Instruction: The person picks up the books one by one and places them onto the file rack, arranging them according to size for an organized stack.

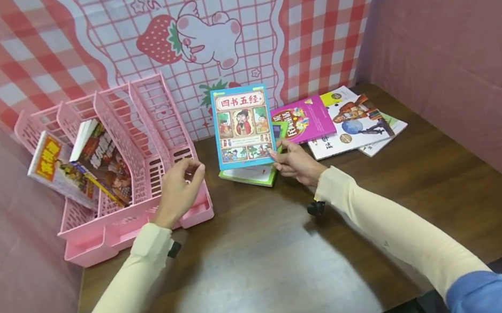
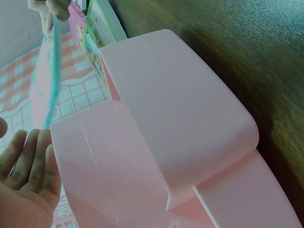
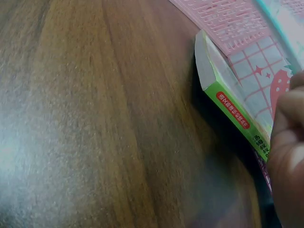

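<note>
"How's the right grip (image 1: pixel 299 163)?"

"Pinching the blue book (image 1: pixel 242 125) by its lower corner, right of the rack (image 1: pixel 195 217); the left grip (image 1: pixel 179 190) is relaxed, near the rack."

"Handling?"

"Likely light, fairly stiff, slick-covered; a side edge should suit."

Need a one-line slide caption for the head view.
Right hand holds a blue-bordered book by its lower corner; empty left hand near a pink rack holding other books.
</note>
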A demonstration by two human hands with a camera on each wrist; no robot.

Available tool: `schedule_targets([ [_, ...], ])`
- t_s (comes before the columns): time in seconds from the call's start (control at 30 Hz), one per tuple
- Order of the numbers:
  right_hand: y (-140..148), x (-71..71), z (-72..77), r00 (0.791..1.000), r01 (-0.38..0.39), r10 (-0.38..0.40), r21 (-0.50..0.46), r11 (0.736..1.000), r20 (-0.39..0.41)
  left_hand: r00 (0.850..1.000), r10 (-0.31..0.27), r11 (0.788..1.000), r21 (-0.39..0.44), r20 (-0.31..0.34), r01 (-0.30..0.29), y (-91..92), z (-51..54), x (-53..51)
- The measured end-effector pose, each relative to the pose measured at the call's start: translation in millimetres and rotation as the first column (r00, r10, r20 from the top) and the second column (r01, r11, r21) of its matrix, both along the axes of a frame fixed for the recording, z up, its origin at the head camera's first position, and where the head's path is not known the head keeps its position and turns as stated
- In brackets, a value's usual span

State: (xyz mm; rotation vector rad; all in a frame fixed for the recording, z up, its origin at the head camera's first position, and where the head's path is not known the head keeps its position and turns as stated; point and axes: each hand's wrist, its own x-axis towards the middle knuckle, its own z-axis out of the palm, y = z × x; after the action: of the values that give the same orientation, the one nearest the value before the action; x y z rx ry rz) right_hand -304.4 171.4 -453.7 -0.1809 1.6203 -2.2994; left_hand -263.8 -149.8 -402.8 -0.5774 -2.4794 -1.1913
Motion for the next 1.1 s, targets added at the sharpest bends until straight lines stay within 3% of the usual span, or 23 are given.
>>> schedule_targets([
  [0.37, -9, 6.9, 3.1, 0.985, -0.160, 0.149, -0.145, 0.976, -0.086, 0.998, 0.021, 1.000, -0.010, 0.055, -0.020, 10.3, 1.8, 3.3],
  [0.5, -12, 9.4, 2.1, 0.979, -0.194, 0.182, -0.153, 0.969, -0.092, 0.987, -0.041, 0.999, 0.002, 0.155, 0.041, 15.9, 4.8, 3.3],
  [0.57, -13, 10.8, 1.1, 0.975, -0.213, 0.201, -0.147, 0.966, -0.092, 0.957, -0.104, 0.994, 0.050, 0.270, 0.094, 18.0, 6.1, 3.1],
  [0.6, -14, 11.4, 0.6, 0.973, -0.225, 0.214, -0.141, 0.964, -0.090, 0.929, -0.147, 0.988, 0.091, 0.339, 0.123, 18.7, 6.5, 3.0],
  [0.7, -16, 13.2, -0.1, 0.967, -0.250, 0.242, -0.108, 0.962, -0.083, 0.824, -0.245, 0.967, 0.186, 0.511, 0.172, 19.6, 6.4, 1.4],
  [0.77, -16, 13.8, -0.1, 0.964, -0.260, 0.253, -0.083, 0.962, -0.080, 0.763, -0.299, 0.951, 0.242, 0.573, 0.191, 19.2, 4.9, -0.8],
  [0.83, -17, 14.0, 0.6, 0.963, -0.262, 0.257, -0.065, 0.963, -0.079, 0.743, -0.327, 0.943, 0.256, 0.583, 0.214, 18.5, 3.7, -2.4],
  [0.87, -17, 13.8, 0.6, 0.963, -0.263, 0.258, -0.057, 0.963, -0.081, 0.741, -0.339, 0.938, 0.265, 0.580, 0.222, 18.3, 3.2, -2.8],
  [0.93, -17, 13.5, 1.3, 0.961, -0.266, 0.262, -0.045, 0.963, -0.085, 0.751, -0.350, 0.934, 0.269, 0.560, 0.235, 17.8, 2.3, -2.6],
  [1.1, -17, 12.9, 1.8, 0.958, -0.276, 0.273, -0.029, 0.961, -0.092, 0.828, -0.286, 0.958, 0.159, 0.483, 0.238, 19.5, 0.5, 1.1],
])
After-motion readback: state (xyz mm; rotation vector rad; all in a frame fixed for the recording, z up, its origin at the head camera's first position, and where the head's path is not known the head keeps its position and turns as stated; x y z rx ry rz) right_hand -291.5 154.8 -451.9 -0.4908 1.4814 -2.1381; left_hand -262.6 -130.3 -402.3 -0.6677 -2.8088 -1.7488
